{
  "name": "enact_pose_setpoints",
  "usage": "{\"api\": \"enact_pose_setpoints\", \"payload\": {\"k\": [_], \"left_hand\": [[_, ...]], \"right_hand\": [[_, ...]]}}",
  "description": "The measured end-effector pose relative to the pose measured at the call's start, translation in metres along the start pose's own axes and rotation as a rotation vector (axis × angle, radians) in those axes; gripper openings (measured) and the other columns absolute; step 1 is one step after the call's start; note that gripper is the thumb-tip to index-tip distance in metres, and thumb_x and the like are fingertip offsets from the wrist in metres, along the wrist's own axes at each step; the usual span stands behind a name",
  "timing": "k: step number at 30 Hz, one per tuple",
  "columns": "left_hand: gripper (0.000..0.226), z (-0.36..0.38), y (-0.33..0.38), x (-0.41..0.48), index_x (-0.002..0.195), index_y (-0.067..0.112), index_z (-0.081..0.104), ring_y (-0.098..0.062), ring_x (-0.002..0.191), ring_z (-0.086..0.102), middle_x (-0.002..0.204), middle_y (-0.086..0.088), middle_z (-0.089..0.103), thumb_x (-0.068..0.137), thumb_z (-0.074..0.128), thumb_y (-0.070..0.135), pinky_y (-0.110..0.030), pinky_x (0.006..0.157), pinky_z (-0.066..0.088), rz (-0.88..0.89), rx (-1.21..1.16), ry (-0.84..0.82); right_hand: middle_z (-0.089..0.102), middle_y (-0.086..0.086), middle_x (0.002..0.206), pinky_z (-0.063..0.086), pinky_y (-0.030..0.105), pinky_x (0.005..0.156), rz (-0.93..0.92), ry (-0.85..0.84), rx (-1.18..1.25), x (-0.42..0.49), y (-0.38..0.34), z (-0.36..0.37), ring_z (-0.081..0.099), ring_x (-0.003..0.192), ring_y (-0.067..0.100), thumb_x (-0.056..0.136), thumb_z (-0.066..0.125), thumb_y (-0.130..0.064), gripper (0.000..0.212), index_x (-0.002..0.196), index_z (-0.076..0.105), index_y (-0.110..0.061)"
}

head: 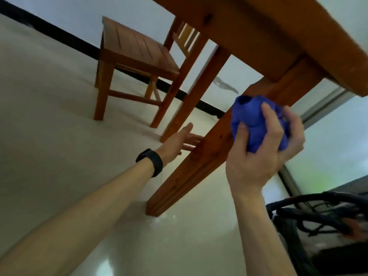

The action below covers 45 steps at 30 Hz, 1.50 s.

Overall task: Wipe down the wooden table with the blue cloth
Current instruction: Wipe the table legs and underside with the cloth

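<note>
View: we look at a steep tilt, up along the underside of the wooden table [268, 32], which fills the upper right of the frame.
Blue cloth [251, 114]: we see it bunched into a ball at centre right, just in front of the upper part of the near table leg [199, 166]. We cannot tell whether it touches the wood.
Right hand [260, 156]: our fingers and thumb are curled round the cloth and grip it from below.
Left hand [177, 143]: our arm stretches from the lower left towards the middle of the same leg. The fingers are straight and spread and hold nothing. Their tips pass behind the leg, so we cannot tell whether they touch it.
Wristband [150, 162]: black, on our left wrist.
Far table leg [191, 100]: it stands beyond the near leg, towards the centre of the frame.
Chair [135, 50]: wooden with a slatted seat, in the upper left, near the far leg.
Floor [49, 116]: pale and glossy, with a black skirting strip [59, 30] along the wall.
Cables [318, 212]: a dark tangle in the lower right corner, blurred.
</note>
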<state>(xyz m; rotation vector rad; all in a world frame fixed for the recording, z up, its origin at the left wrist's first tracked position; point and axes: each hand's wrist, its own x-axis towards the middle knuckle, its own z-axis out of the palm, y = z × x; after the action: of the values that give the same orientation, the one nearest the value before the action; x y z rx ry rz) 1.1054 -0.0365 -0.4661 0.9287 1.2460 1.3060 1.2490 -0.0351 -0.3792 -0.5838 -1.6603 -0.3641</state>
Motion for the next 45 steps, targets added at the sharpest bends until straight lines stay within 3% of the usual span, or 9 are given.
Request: {"api": "enact_pose_setpoints", "payload": {"k": [5,8,11,14,19,23,29,37,45], "left_hand": [[0.067,-0.004,0.010,0.001,0.130,0.023,0.058,-0.029,0.133,0.049,0.142,-0.005,0.055,0.099,0.013,0.063,-0.053,0.116,0.027,-0.023,0.018,-0.023],[0.066,-0.009,0.009,0.004,0.127,0.025,0.060,-0.027,0.132,0.049,0.140,-0.004,0.056,0.100,0.012,0.062,-0.052,0.116,0.028,-0.018,-0.019,-0.043],[0.067,-0.013,0.005,0.004,0.126,0.028,0.062,-0.025,0.133,0.048,0.142,-0.002,0.055,0.100,0.010,0.062,-0.052,0.115,0.027,-0.019,-0.025,-0.075],[0.061,-0.018,-0.005,0.004,0.111,0.035,0.067,-0.022,0.125,0.053,0.136,0.000,0.060,0.101,0.011,0.060,-0.051,0.112,0.027,-0.013,-0.040,-0.039],[0.052,-0.016,-0.039,-0.002,0.103,0.041,0.065,-0.019,0.122,0.054,0.131,0.004,0.061,0.102,0.017,0.058,-0.055,0.115,0.024,-0.111,-0.024,0.010],[0.049,-0.014,-0.051,-0.009,0.113,0.041,0.061,-0.013,0.114,0.056,0.129,0.009,0.059,0.103,0.016,0.057,-0.051,0.113,0.029,-0.117,0.010,0.025],[0.051,-0.001,-0.053,-0.021,0.143,0.033,0.045,-0.020,0.137,0.043,0.150,0.006,0.045,0.104,0.019,0.053,-0.053,0.117,0.025,-0.129,0.104,0.031],[0.040,0.020,-0.082,-0.031,0.143,0.050,0.035,0.007,0.113,0.047,0.129,0.031,0.045,0.103,0.029,0.053,-0.014,0.085,0.035,-0.021,0.224,0.022],[0.052,0.029,-0.082,-0.031,0.137,0.066,0.027,-0.003,0.133,0.040,0.113,0.051,0.041,0.085,0.033,0.071,-0.040,0.110,0.028,-0.035,0.270,0.068]], "right_hand": [[0.033,0.016,0.143,0.040,0.048,0.107,-0.008,-0.151,-0.138,-0.037,0.024,0.018,0.036,0.131,0.040,0.092,0.065,-0.016,0.041,0.131,0.054,-0.016],[0.038,0.008,0.142,0.048,0.044,0.102,-0.091,-0.808,-0.201,-0.127,0.033,-0.001,0.041,0.128,0.035,0.082,0.076,-0.012,0.051,0.127,0.058,-0.025],[0.041,-0.009,0.138,0.045,0.019,0.098,0.270,-1.259,-0.199,-0.182,0.046,-0.023,0.047,0.125,0.019,0.091,0.067,-0.021,0.047,0.133,0.051,-0.035],[0.041,-0.008,0.130,0.045,0.014,0.095,0.551,-0.736,-0.087,-0.176,0.036,-0.020,0.047,0.114,0.010,0.088,0.071,-0.015,0.049,0.132,0.053,-0.024],[0.037,0.017,0.138,0.037,0.014,0.103,0.524,-0.152,0.061,-0.134,-0.004,0.020,0.035,0.127,0.002,0.090,0.068,-0.014,0.044,0.129,0.048,-0.013],[0.038,0.006,0.140,0.041,0.020,0.103,0.723,-0.167,0.016,-0.184,-0.011,0.052,0.041,0.128,0.014,0.087,0.062,-0.025,0.044,0.128,0.048,-0.016],[0.048,0.005,0.123,0.041,0.026,0.087,1.334,-0.880,0.025,-0.353,-0.014,0.018,0.055,0.109,0.025,0.091,0.060,-0.015,0.035,0.125,0.056,-0.020],[0.058,0.002,0.121,0.044,0.033,0.095,1.915,-0.010,-0.051,-0.332,0.018,0.017,0.059,0.109,0.023,0.097,0.055,-0.035,0.038,0.131,0.047,-0.021],[0.059,0.009,0.125,0.049,0.041,0.095,2.433,0.256,0.343,-0.336,0.012,0.071,0.060,0.105,0.030,0.097,0.050,-0.006,0.039,0.134,0.043,-0.012]]}}
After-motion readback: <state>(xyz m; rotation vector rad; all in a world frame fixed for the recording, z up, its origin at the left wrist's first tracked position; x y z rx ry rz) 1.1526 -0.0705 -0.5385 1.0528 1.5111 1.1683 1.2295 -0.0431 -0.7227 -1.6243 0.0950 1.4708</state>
